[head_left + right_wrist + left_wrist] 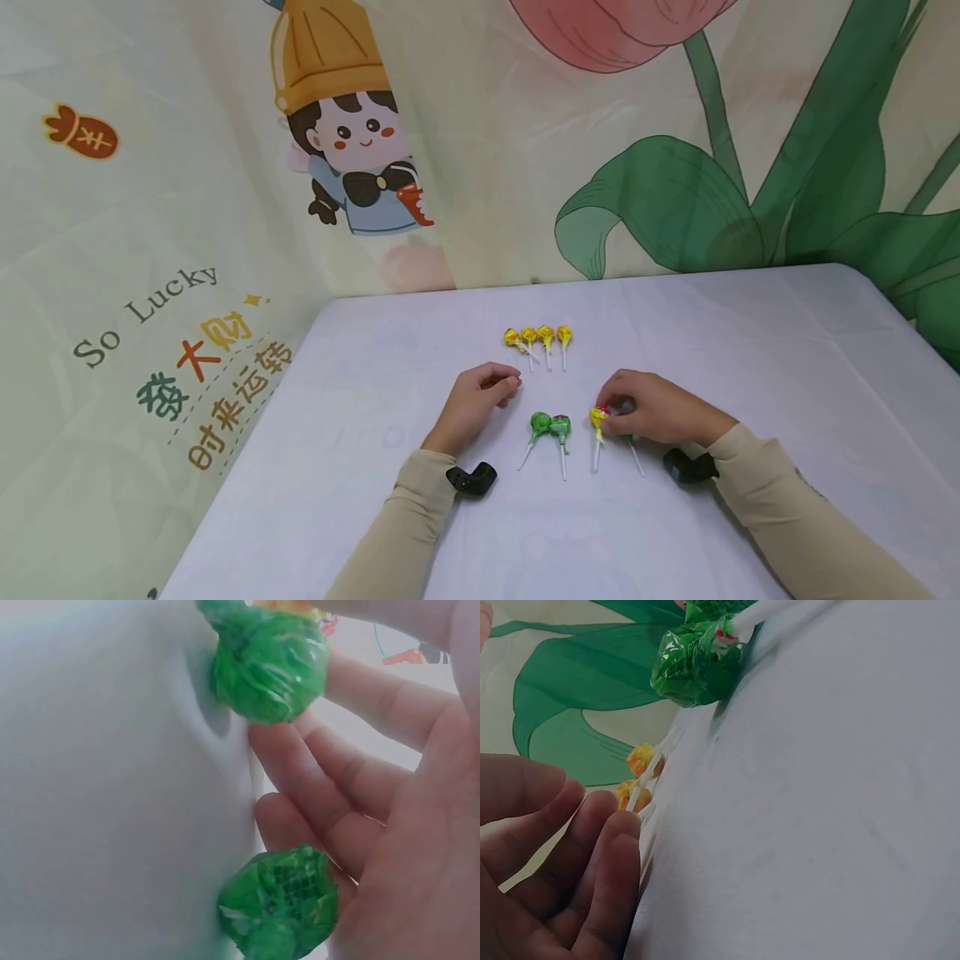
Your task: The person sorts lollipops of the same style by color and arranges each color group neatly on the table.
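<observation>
My right hand (654,408) pinches a yellow lollipop (597,417) with red on its wrapper, its white stick pointing toward me. Beneath that hand a green lollipop is mostly covered, its stick (638,463) showing. Two green lollipops, one upper (271,669) and one lower (279,904), appear before the fingers in the right wrist view. My left hand (477,400) rests at the table with loosely curled fingers and holds nothing. Two more green lollipops, (540,422) and a red-marked green lollipop (560,427), lie between the hands, nearer to me.
A row of several yellow lollipops (546,336) lies farther back, the leftmost stick crossing its neighbour. The white-covered table (420,333) ends at a patterned cloth backdrop (480,150). Black wrist devices, such as the left wrist camera (472,480), sit on both wrists.
</observation>
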A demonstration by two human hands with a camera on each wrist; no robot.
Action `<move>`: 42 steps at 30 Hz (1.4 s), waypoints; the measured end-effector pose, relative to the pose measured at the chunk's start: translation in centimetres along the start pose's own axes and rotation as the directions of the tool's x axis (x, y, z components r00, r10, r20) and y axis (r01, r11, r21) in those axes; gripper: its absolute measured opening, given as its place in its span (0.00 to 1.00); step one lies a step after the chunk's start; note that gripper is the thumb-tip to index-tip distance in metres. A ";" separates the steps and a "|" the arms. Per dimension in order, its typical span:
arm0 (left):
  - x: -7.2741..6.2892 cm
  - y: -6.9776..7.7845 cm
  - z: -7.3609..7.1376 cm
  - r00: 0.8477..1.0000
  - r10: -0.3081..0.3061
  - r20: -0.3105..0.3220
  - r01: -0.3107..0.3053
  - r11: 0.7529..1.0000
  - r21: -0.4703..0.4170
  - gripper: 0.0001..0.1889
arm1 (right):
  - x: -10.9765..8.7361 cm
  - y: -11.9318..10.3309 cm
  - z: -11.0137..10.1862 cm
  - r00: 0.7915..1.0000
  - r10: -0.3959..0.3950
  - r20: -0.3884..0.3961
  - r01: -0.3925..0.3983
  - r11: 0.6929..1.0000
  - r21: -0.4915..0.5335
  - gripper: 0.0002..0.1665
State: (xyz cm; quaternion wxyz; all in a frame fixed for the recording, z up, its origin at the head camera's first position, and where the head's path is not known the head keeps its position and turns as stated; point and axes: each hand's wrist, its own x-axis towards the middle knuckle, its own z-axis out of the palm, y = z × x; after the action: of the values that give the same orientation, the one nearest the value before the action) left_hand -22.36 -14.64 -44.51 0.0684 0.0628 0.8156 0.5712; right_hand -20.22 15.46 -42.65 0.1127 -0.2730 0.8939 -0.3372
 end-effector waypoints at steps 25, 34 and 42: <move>-1.1 0.3 -0.1 0.972 0.087 0.219 -0.134 0.969 0.207 0.12 | -0.2 -0.2 0.0 0.998 0.041 -0.048 -0.040 0.999 0.007 0.10; -1.2 0.0 0.1 0.946 0.098 0.308 -0.157 0.972 0.173 0.13 | -0.1 -0.2 0.0 0.997 0.062 -0.043 -0.060 0.997 0.044 0.10; -1.4 0.0 0.0 0.939 0.119 0.324 -0.186 0.965 0.185 0.12 | -0.1 -0.1 0.0 0.996 0.067 -0.052 -0.064 0.996 0.062 0.10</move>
State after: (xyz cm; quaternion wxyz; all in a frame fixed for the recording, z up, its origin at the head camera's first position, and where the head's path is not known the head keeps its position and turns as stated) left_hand -21.03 -14.88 -44.48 0.1439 0.2219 0.8437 0.4670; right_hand -20.14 15.44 -42.61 0.1076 -0.2307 0.8945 -0.3674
